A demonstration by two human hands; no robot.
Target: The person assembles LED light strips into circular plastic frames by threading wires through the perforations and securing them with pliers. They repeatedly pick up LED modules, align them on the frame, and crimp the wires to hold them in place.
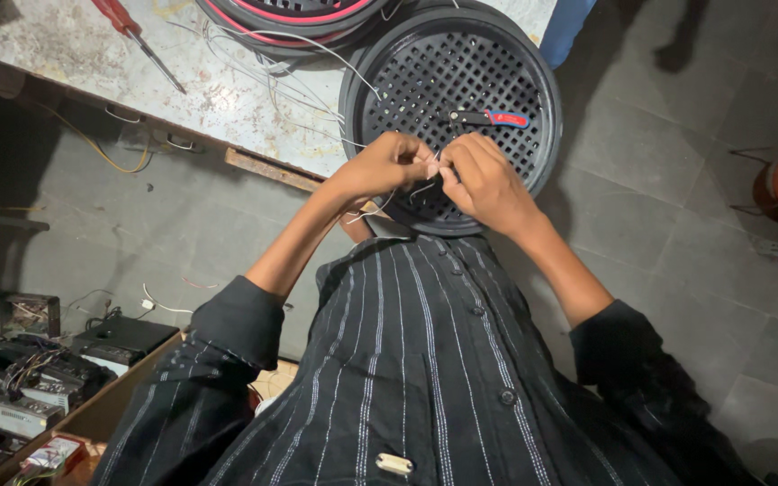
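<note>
Grey-tiled workshop floor, both hands pinched shut on thin white wire over black round grille.

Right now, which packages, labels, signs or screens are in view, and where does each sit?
No signs or lit screens show.
Cardboard box: bottom left, brown, open, holding dark electronic units.
Small printed packet: bottom-left corner, flat, red and white.
White tag: on the striped shirt, small and oblong.
Both hands, left hand and right hand, pinch thin wire over the black round grille.
</note>
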